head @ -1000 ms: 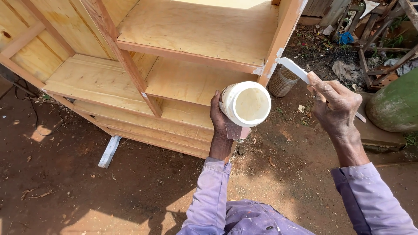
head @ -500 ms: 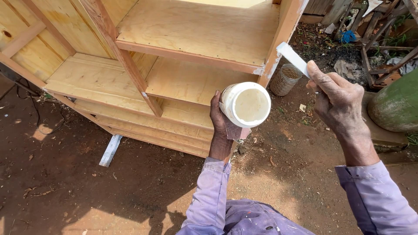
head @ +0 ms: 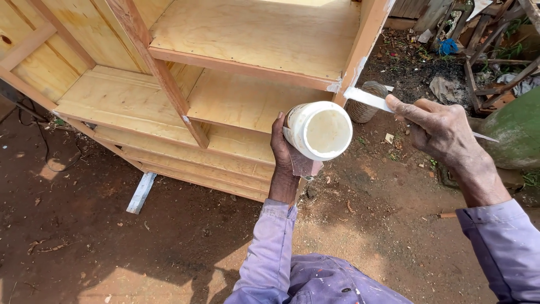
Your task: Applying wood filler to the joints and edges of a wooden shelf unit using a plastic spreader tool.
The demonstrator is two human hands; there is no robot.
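My left hand (head: 284, 156) grips a white plastic jar (head: 319, 130) tipped on its side, its open mouth facing me with pale filler inside. My right hand (head: 441, 134) holds a thin flat scraper (head: 367, 98) coated in white filler. The scraper's tip touches the front upright post (head: 368, 34) of a bare wooden shelf unit (head: 225, 73), near a corner joint where white filler is smeared. Both arms wear lilac sleeves.
The shelf unit lies on red-brown dirt ground (head: 112, 242). A white strip of wood (head: 140, 192) lies under its lower edge. A small woven basket (head: 364, 107) stands behind the post. A green rounded object (head: 514, 132) and scrap wood (head: 495, 50) sit at the right.
My right hand has swung the scraper left, from out in the air to the shelf's post. The jar in my left hand has stayed put.
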